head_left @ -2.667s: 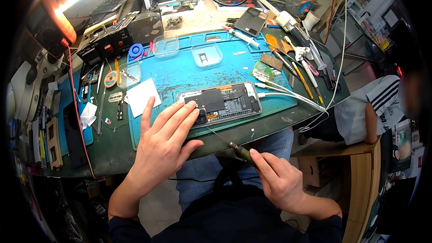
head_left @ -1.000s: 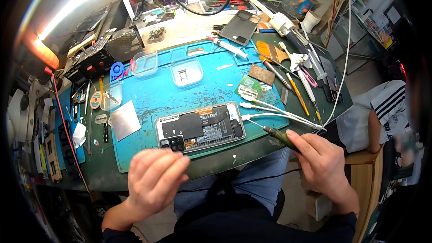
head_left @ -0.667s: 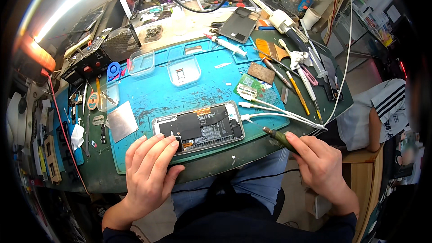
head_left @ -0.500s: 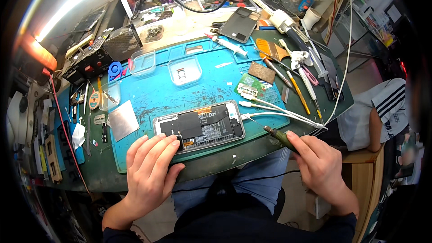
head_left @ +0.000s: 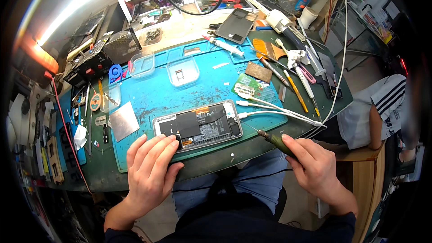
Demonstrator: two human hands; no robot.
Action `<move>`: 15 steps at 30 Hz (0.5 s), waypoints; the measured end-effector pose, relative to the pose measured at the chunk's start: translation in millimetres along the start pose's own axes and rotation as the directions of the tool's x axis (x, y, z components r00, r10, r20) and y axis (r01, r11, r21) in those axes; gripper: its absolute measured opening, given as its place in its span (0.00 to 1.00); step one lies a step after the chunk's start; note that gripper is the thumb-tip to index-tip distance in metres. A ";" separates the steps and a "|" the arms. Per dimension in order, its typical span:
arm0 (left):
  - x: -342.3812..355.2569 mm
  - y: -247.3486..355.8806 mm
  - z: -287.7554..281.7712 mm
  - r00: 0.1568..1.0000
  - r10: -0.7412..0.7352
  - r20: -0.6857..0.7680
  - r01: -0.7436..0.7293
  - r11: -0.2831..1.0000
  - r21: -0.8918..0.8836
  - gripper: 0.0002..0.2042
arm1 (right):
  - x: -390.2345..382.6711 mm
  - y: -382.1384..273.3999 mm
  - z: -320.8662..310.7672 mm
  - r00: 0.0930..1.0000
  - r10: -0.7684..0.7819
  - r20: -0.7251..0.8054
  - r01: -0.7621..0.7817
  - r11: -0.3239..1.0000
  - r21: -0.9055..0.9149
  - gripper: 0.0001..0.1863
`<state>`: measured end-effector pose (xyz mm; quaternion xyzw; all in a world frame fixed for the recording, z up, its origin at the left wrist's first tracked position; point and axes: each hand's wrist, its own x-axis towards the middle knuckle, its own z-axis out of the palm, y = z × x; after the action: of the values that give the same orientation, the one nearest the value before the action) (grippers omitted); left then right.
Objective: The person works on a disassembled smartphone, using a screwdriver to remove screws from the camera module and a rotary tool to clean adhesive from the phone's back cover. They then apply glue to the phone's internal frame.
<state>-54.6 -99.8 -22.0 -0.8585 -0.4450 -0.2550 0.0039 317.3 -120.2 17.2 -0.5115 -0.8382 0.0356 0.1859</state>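
An opened phone (head_left: 209, 123) lies on the blue work mat (head_left: 148, 96), its battery and dark inner covers bare. My left hand (head_left: 150, 166) rests over its near left corner, fingertips on the phone and thumb below the near edge. A small dark part under those fingertips is half hidden. In my right hand (head_left: 315, 164) is a green-handled soldering iron (head_left: 272, 139), its thin tip pointing toward the phone's right end but apart from it. A black cord seems to trail from this hand across my lap.
White cables (head_left: 288, 116) lie right of the phone. Behind it stand a clear plastic box (head_left: 183, 72), razor blades on a green card (head_left: 246, 87) and a syringe (head_left: 226, 46). A metal plate (head_left: 123, 120) lies left. Another person's sleeve (head_left: 391, 96) shows at the right.
My right hand has shifted slightly left with the soldering iron, its tip a little nearer the phone. The left hand stays on the phone's corner. The view has moved slightly.
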 end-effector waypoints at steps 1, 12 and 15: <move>-1.8 0.3 0.5 1.000 0.024 -0.021 -0.024 1.000 0.000 0.22 | -1.1 0.0 -0.3 1.000 0.017 -0.023 -0.016 0.999 0.033 0.35; 80.0 57.3 52.6 0.995 0.094 0.041 -0.089 0.990 -0.108 0.37 | -10.0 -2.0 6.1 0.984 0.152 -0.098 -0.131 0.972 0.194 0.39; 60.3 68.9 17.7 0.937 0.293 0.190 -0.164 0.848 -0.504 0.34 | -23.4 4.8 -1.4 0.974 0.203 -0.102 -0.178 0.961 0.210 0.38</move>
<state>34.4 -91.3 4.4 -0.9052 -0.2581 -0.2405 -0.2368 331.3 -138.6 10.8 -0.5699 -0.7642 0.1059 0.2828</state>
